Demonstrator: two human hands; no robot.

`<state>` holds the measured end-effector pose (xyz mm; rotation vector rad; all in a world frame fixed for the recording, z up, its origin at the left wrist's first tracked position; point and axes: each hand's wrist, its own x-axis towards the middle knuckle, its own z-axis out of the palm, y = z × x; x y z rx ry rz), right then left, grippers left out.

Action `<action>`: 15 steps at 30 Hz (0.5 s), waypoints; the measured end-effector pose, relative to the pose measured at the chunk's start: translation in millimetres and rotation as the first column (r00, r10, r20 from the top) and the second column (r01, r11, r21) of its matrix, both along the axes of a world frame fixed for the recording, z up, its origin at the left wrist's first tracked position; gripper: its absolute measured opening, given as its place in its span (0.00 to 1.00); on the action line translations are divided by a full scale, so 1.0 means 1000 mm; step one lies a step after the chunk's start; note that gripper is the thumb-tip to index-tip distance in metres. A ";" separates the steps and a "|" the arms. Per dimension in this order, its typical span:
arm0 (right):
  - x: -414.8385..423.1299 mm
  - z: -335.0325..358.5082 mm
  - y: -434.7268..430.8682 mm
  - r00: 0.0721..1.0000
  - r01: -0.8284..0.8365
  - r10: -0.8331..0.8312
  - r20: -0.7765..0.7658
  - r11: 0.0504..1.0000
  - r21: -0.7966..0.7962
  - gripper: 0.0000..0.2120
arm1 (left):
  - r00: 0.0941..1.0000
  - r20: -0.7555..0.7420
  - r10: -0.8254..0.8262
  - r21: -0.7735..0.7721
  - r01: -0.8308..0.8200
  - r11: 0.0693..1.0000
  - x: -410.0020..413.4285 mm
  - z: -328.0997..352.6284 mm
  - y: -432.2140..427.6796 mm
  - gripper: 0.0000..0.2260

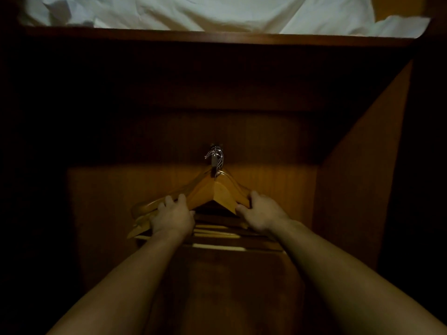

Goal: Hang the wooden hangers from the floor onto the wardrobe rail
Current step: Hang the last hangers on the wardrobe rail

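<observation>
Several wooden hangers (pixel 219 193) hang bunched together inside a dark wardrobe. Their metal hooks (pixel 215 154) crowd on a short rail (pixel 214 162) that points toward me. My left hand (pixel 173 217) grips the left arms of the bunch, fingers curled over the wood. My right hand (pixel 260 212) holds the right arms, thumb under and fingers over the edge. The hangers' lower bars (pixel 217 232) show between my wrists. No floor is in view.
A wooden shelf edge (pixel 217 38) crosses the top, with white bedding (pixel 205 10) piled on it. The wardrobe's back panel (pixel 266 184) lies behind the hangers, and a side wall (pixel 362 165) rises at the right. The left side is in deep shadow.
</observation>
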<state>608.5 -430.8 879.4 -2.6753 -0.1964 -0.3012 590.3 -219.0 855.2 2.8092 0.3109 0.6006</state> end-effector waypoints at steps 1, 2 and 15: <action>0.000 0.001 0.000 1.000 -0.010 0.011 -0.024 0.999 0.049 0.22 | 1.000 0.004 -0.015 0.014 0.015 1.000 -0.001 0.001 0.003 0.20; 0.001 0.004 0.000 0.999 -0.014 0.020 -0.050 0.994 0.111 0.19 | 0.999 0.012 -0.031 0.030 0.031 0.999 -0.001 0.002 0.007 0.19; 0.019 -0.009 -0.010 0.997 -0.020 -0.004 0.081 0.957 0.290 0.09 | 0.993 0.082 -0.079 0.050 0.076 0.996 0.002 0.010 0.011 0.18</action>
